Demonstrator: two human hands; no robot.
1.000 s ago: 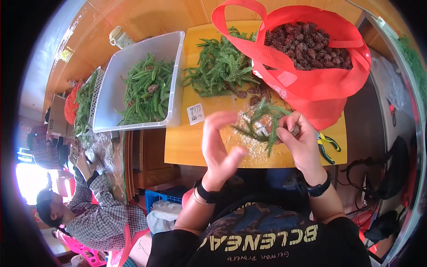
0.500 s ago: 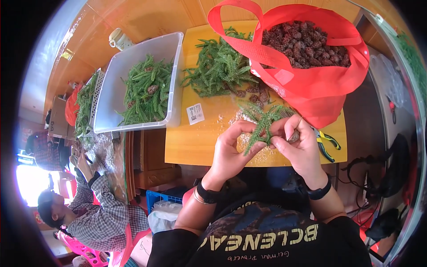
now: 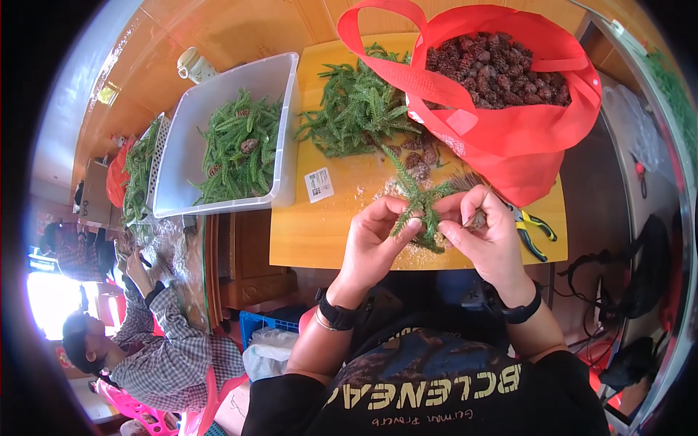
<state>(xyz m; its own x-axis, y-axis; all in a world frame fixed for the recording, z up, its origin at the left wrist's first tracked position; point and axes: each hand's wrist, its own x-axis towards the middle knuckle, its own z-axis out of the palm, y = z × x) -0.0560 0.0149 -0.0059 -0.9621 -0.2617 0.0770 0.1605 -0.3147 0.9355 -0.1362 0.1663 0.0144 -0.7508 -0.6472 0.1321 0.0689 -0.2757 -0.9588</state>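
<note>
My left hand (image 3: 371,243) pinches a green artificial pine sprig (image 3: 414,190) between thumb and fingers, its branches spreading upward and toward the right. Close beside it, my right hand (image 3: 491,236) is closed with a brown pine cone (image 3: 477,219) held among its fingers. The tips of my right thumb and finger meet at the sprig's right side; what lies between them is too small to tell. Loose pine cones (image 3: 420,163) lie on the yellow board (image 3: 305,240) beyond my hands, next to a heap of green sprigs (image 3: 356,109).
A red bag (image 3: 523,145) full of pine cones stands at the right. Yellow-handled pliers (image 3: 534,232) lie by my right hand. A clear bin (image 3: 287,145) holds finished-looking sprigs with cones. A white label (image 3: 318,184) lies on the board. A co-worker (image 3: 160,349) sits at left.
The sprig has turned in my fingers, with one branch now pointing up and away. My left thumb has shifted onto its middle. My right hand keeps the pine cone.
</note>
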